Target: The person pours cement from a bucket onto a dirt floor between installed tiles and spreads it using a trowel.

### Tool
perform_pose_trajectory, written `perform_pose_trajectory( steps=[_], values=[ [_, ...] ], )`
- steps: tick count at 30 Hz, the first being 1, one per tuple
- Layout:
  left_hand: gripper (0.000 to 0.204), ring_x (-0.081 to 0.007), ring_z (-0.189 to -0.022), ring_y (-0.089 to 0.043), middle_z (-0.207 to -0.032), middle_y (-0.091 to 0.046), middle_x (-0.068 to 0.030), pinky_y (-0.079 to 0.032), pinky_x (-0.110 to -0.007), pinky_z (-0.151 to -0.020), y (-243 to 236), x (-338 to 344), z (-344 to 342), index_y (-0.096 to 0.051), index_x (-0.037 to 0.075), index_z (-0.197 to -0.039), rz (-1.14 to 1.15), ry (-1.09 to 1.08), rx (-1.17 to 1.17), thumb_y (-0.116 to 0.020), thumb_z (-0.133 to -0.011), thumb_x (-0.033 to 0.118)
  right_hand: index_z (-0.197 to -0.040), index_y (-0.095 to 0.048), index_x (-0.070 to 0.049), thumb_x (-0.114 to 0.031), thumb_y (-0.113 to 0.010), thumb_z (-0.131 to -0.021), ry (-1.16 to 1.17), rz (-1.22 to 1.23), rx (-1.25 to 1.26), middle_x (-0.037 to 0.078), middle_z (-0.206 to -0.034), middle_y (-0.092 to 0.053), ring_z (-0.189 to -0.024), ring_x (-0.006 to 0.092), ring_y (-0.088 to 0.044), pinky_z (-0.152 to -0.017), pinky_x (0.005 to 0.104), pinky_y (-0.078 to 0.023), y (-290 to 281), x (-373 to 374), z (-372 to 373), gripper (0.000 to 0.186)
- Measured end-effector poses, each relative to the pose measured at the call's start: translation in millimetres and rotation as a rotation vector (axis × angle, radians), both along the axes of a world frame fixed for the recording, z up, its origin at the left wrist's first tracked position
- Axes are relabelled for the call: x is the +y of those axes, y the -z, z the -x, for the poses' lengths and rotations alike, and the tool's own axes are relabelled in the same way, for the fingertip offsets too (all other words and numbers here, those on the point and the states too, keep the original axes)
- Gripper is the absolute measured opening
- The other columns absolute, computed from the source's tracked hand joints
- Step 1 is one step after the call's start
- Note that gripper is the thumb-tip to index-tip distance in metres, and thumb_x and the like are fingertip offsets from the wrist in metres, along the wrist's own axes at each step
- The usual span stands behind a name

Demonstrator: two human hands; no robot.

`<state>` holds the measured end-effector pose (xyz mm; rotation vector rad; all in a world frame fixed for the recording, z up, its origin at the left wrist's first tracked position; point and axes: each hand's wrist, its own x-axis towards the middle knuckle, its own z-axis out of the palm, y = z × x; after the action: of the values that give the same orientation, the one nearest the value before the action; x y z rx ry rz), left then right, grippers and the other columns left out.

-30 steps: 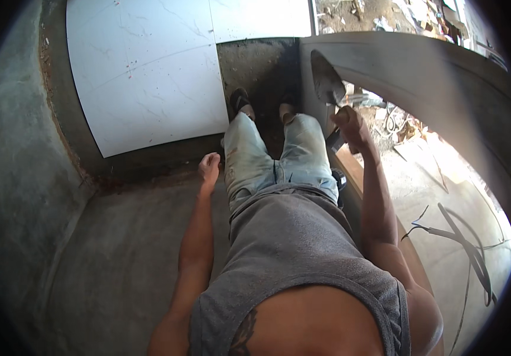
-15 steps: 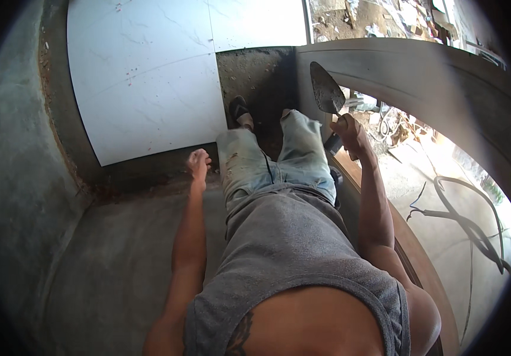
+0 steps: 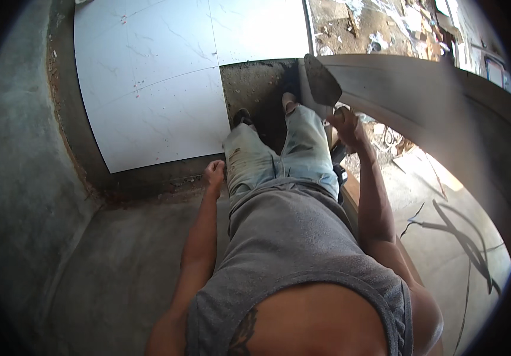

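My right hand [image 3: 348, 128] is closed around the handle of a trowel [image 3: 323, 81]. Its pointed, mortar-stained blade tilts up and away, in front of the door panel's lower end. My left hand [image 3: 214, 172] hangs beside my left thigh, with its fingers curled in; whether anything is inside them is hidden. Ahead and left, large white marble-patterned tiles [image 3: 154, 121] cover the floor, with small reddish crumbs on them. A bare mortar patch [image 3: 249, 83] lies between the tiles and the door, and my feet stand on it.
A grey concrete wall [image 3: 12, 154] rises on the left. To the right stands a door panel [image 3: 398, 77] by a wooden sill [image 3: 351, 188]. Beyond it are thick cables [image 3: 463, 231] on a concrete floor, and scattered debris [image 3: 380, 24] lies farther out.
My left hand has come in closer to my thigh. My right foot now shows on the mortar patch. The trowel stays in my right hand, its blade turned slightly.
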<state>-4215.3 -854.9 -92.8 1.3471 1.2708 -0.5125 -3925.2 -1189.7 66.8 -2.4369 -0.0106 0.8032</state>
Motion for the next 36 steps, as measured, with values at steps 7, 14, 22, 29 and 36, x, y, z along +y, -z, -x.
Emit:
perform_pose_trajectory(
  steps=[7,14,22,29,36],
  values=[
    [0.034,-0.0239,-0.078,-0.065,-0.079,-0.067,-0.0086,-0.05,-0.035,-0.076,-2.4,28.2,-25.9,-0.067,-0.001,-0.101,-0.266,0.398,-0.329,-0.061,-0.09,0.03,-0.11,-0.058,-0.001,-0.037,-0.066,-0.088,0.144,0.023,-0.014,0.009,-0.067,-0.058,-0.055,0.0184,-0.056,-0.054,0.0371,-0.044,-16.6,-12.3,21.7,0.043],
    [0.031,-0.0178,-0.074,-0.061,-0.08,-0.066,-0.0068,-0.048,-0.035,-0.069,23.1,56.1,-8.8,-0.067,0.002,-0.097,-0.212,0.226,-0.189,-0.063,-0.088,0.031,-0.113,-0.059,0.0,-0.041,-0.065,-0.087,0.109,0.089,-0.005,0.015,-0.077,-0.063,-0.067,0.0231,-0.062,-0.062,0.0386,-0.049,-10.2,-6.2,39.5,0.049],
    [0.035,-0.0201,-0.086,-0.065,-0.093,-0.071,-0.0108,-0.05,-0.034,-0.079,3.8,12.5,-49.8,-0.068,-0.001,-0.103,-0.117,0.254,0.012,-0.063,-0.086,0.03,-0.103,-0.058,-0.001,-0.039,-0.064,-0.089,0.222,0.022,0.112,0.015,-0.075,-0.063,-0.071,0.0276,-0.064,-0.066,0.0411,-0.049,-28.1,-7.0,-15.3,0.041],
    [0.038,-0.0256,-0.094,-0.067,-0.1,-0.071,-0.0149,-0.051,-0.037,-0.083,22.8,-18.6,-161.8,-0.068,0.002,-0.107,-0.241,0.484,-0.058,-0.063,-0.086,0.033,-0.098,-0.058,-0.002,-0.029,-0.066,-0.088,0.134,-0.096,-0.094,0.013,-0.076,-0.06,-0.069,0.0233,-0.06,-0.064,0.038,-0.047,12.6,-31.4,-80.8,0.029],
    [0.039,-0.0352,-0.101,-0.066,-0.106,-0.07,-0.0183,-0.051,-0.042,-0.086,-10.6,-8.1,-213.1,-0.068,0.003,-0.107,-0.182,0.536,-0.253,-0.062,-0.087,0.035,-0.104,-0.058,-0.001,-0.037,-0.063,-0.088,0.31,-0.047,0.059,0.015,-0.077,-0.061,-0.066,0.0239,-0.06,-0.06,0.0388,-0.046,11.3,-49.5,-39.5,0.04]
  ],
)
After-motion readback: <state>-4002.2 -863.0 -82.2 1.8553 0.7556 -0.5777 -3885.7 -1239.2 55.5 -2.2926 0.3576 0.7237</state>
